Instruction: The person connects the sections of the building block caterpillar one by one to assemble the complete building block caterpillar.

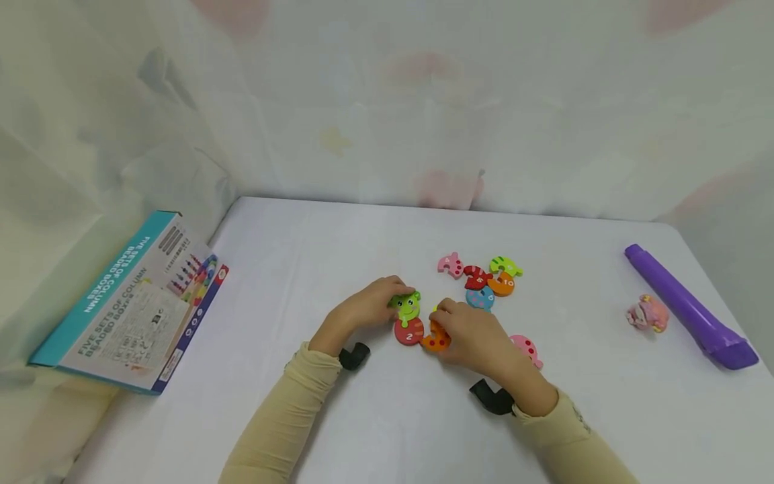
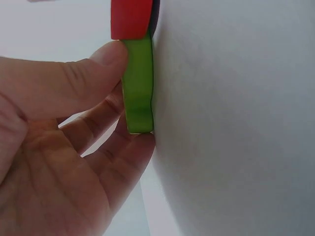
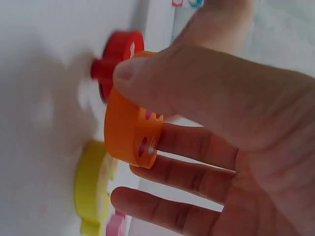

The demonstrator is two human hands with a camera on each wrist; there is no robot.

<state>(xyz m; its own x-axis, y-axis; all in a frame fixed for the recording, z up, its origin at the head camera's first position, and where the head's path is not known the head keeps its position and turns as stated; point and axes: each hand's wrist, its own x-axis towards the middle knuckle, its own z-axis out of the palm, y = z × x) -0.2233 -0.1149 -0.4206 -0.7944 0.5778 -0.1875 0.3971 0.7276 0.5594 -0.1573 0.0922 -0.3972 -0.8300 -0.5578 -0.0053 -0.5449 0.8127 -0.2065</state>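
My left hand [image 1: 370, 304] pinches a green puzzle piece [image 1: 408, 308] with a smiling face. Joined to that head is a red round piece [image 1: 409, 332] marked 2, flat on the table. In the left wrist view the thumb and fingertips hold the edges of the green piece [image 2: 138, 83]. With thumb and fingers, my right hand [image 1: 474, 336] grips an orange spotted piece [image 1: 435, 338] close beside the red one. The right wrist view shows this orange piece [image 3: 125, 125] tilted near the red piece [image 3: 118, 56]. Below it lies a yellow piece [image 3: 91, 182], mostly hidden in the head view.
Behind the right hand lie pink [image 1: 450, 265], dark red [image 1: 476, 277], blue [image 1: 480, 298], orange [image 1: 501, 284] and lime [image 1: 505, 265] pieces. A pink spotted piece [image 1: 527, 349] is by the right wrist. A box [image 1: 133, 302] stands left; a figurine [image 1: 648, 314] and purple tube [image 1: 689, 306] lie right.
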